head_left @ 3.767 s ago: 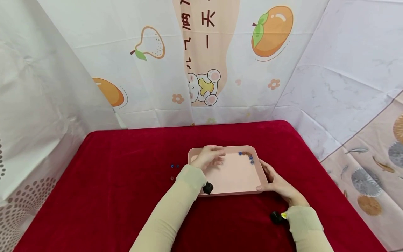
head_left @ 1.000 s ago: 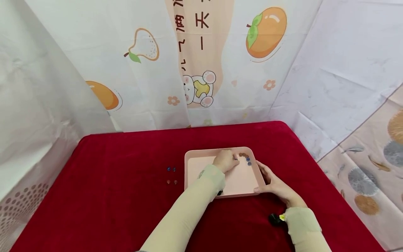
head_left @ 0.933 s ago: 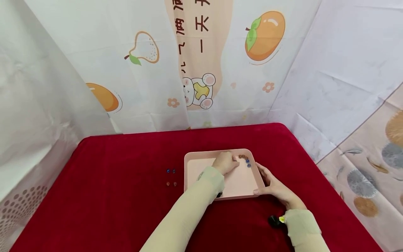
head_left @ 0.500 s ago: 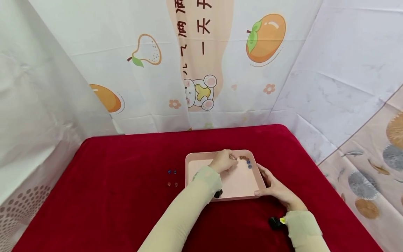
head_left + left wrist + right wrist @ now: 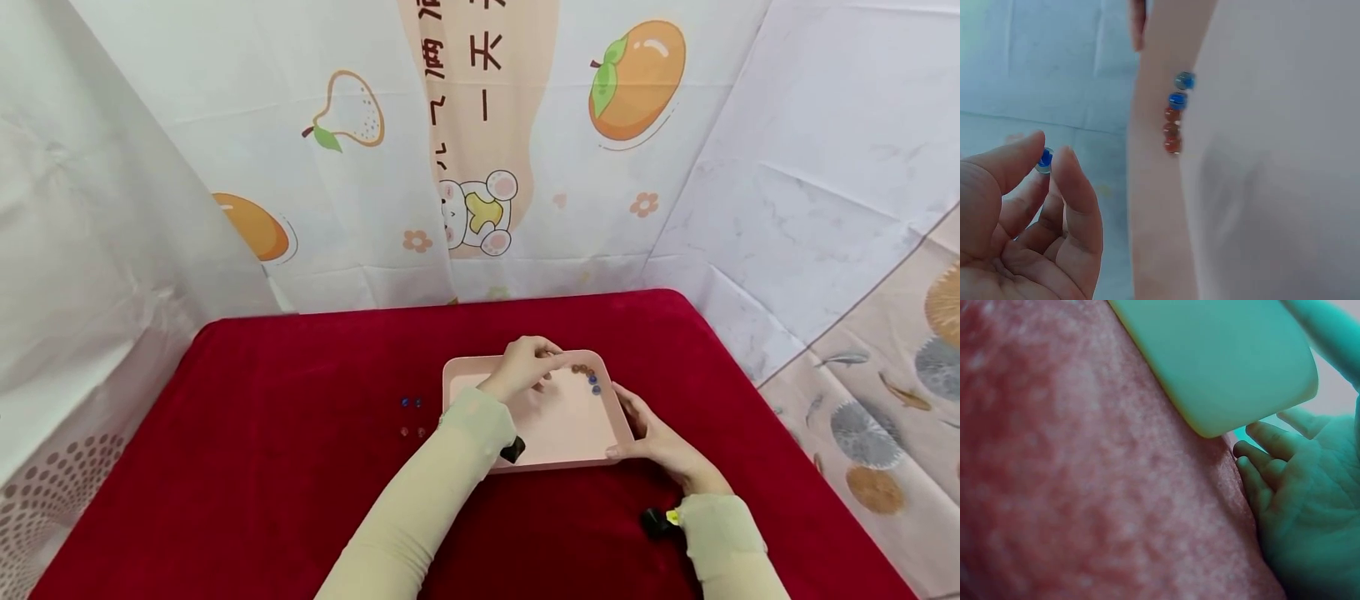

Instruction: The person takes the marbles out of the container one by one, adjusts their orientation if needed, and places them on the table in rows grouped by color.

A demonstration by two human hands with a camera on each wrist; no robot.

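Above the far side of a shallow pink tray (image 5: 573, 425), my left hand (image 5: 516, 368) pinches a blue-and-clear glass marble (image 5: 1046, 160) between thumb and index finger, as the left wrist view shows. Inside the tray, a curved row lies along the far right corner: three orange marbles (image 5: 583, 369), then a blue marble (image 5: 592, 379) and a paler blue marble (image 5: 596, 390). My right hand (image 5: 663, 443) grips the tray's right side, thumb at the near corner. In the right wrist view, its fingers (image 5: 1275, 440) curl by the tray's outer wall (image 5: 1229, 369).
Left of the tray, two blue marbles (image 5: 412, 402) lie on the red tablecloth (image 5: 300, 467), with two reddish marbles (image 5: 412, 432) nearer to me. Printed curtains (image 5: 360, 208) hang behind the table and at both sides.
My left hand reached to the row's left end, took the blue marble there, and now has lifted it up and slightly left. My right hand stays at the tray.
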